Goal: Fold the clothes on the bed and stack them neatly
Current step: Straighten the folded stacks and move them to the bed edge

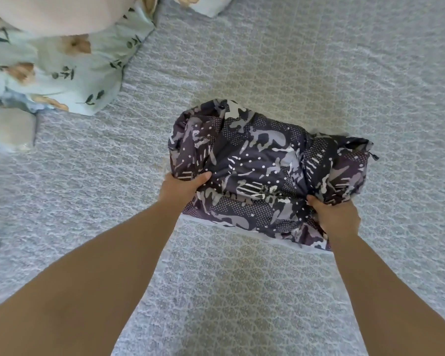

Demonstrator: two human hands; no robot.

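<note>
Both forearms reach fwd over grey bedspread [242,291]. Left hand [181,187] grips patterned garment [265,170] at its left edge; right hand [337,217] pinches near-right edge. Garment mid-bed, partly folded, rumpled. No stack visible; most of task prob. left.

A single head-worn wide-angle camera looks steeply down from above the bed [319,73], close over both outstretched forearms; the left hand [181,187] and right hand [335,217] meet the garment [265,170] near frame centre.

Bare forearms, sleeveless to the hands [183,188]
</note>
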